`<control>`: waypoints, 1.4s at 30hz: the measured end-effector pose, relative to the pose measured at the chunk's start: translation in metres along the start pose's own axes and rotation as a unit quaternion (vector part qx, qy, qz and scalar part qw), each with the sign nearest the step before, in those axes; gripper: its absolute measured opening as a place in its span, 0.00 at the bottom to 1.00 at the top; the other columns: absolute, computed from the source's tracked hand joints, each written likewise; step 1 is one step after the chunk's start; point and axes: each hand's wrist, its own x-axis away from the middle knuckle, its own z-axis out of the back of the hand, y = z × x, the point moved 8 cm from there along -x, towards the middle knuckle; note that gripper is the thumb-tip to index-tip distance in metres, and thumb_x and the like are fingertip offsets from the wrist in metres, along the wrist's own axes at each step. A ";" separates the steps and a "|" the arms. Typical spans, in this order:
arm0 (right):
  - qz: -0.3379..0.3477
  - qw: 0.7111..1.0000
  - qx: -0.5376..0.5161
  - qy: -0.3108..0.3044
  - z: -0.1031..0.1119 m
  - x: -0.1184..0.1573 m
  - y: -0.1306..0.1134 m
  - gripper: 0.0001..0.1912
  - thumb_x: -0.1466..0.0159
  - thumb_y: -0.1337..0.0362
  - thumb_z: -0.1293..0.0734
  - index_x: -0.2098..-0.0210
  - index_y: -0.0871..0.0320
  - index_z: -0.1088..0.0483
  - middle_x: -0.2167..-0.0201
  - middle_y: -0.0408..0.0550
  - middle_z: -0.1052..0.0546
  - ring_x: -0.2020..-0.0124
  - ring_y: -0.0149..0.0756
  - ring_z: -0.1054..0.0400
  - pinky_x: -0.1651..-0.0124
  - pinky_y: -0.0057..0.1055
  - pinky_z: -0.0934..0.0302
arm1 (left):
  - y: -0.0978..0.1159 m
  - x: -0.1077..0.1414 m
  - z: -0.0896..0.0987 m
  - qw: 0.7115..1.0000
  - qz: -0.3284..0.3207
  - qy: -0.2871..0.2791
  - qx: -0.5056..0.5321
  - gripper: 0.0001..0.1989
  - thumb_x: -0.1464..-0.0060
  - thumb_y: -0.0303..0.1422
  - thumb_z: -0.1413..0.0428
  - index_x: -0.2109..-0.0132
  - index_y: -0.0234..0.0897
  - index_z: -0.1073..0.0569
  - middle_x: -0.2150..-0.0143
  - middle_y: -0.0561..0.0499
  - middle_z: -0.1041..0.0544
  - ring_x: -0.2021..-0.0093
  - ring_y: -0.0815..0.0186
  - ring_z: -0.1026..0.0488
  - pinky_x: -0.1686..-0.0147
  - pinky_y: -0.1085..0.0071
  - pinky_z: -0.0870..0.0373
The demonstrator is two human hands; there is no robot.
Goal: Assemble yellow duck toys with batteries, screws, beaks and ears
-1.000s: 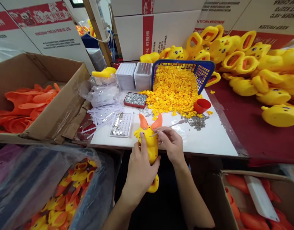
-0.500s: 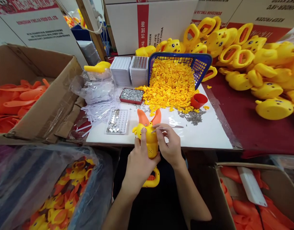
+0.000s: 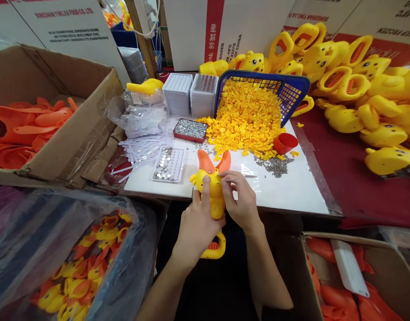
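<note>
A yellow duck toy (image 3: 217,206) with an orange beak (image 3: 224,161) is upright at the table's front edge, its looped handle hanging below. My left hand (image 3: 200,218) is wrapped round the toy's body, one finger lying on its face beside an eye. At the toy's right side my right hand (image 3: 240,198) pinches a thin, pale strip (image 3: 229,179), whose tip is at a small rectangular spot on the yellow face. The fingertips partly cover the strip.
Behind lie a blue basket (image 3: 296,96) spilling small yellow parts, a red tray of screws (image 3: 190,130), a red cup (image 3: 285,143) and a tray of silver discs (image 3: 169,165). Cartons stand left and lower right. Yellow toys are heaped at right; a dark object (image 3: 407,171) enters there.
The whole view has shifted, so the table things sit further right. Both hands keep their hold on the toy and strip. A dark object has appeared at the right edge.
</note>
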 end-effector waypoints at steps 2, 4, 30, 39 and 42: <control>0.009 1.000 0.006 -0.020 -0.003 0.000 -0.001 0.07 0.29 0.71 0.40 0.57 0.53 0.35 0.57 0.53 0.23 0.51 0.39 0.26 0.60 0.34 0.27 | 0.000 -0.001 0.000 1.000 -0.004 0.004 0.001 0.51 0.47 0.37 0.40 0.24 0.43 0.60 0.39 0.36 0.30 0.58 0.46 0.18 0.62 0.60 0.26; 0.031 0.999 0.025 -0.009 -0.002 0.000 -0.004 0.08 0.29 0.72 0.40 0.56 0.53 0.35 0.57 0.53 0.23 0.51 0.39 0.26 0.59 0.35 0.26 | 0.000 -0.001 0.000 1.000 -0.003 0.008 0.000 0.51 0.47 0.37 0.40 0.24 0.42 0.61 0.39 0.35 0.29 0.58 0.47 0.18 0.62 0.60 0.26; -0.101 0.990 -0.093 0.027 0.007 0.001 0.013 0.06 0.35 0.64 0.30 0.69 0.54 0.26 0.60 0.51 0.25 0.60 0.38 0.29 0.72 0.29 0.35 | -0.009 0.003 -0.008 0.985 0.048 0.058 0.156 0.54 0.57 0.36 0.32 0.27 0.38 0.51 0.36 0.35 0.26 0.51 0.43 0.19 0.56 0.57 0.24; -0.355 0.887 -0.291 0.046 -0.008 0.025 0.061 0.47 0.51 0.57 0.20 0.39 0.44 0.46 0.41 0.50 0.34 0.48 0.40 0.29 0.52 0.36 0.25 | -0.010 0.006 -0.015 0.986 0.024 0.068 0.151 0.53 0.57 0.37 0.32 0.29 0.37 0.50 0.40 0.35 0.23 0.52 0.42 0.18 0.56 0.53 0.23; -0.408 0.820 -0.401 -0.016 -0.019 0.027 0.058 0.50 0.48 0.59 0.21 0.36 0.43 0.52 0.41 0.50 0.30 0.46 0.42 0.26 0.47 0.41 0.25 | -0.008 0.006 -0.015 0.983 -0.015 0.076 0.168 0.56 0.58 0.39 0.31 0.28 0.38 0.54 0.41 0.37 0.22 0.53 0.43 0.18 0.57 0.54 0.22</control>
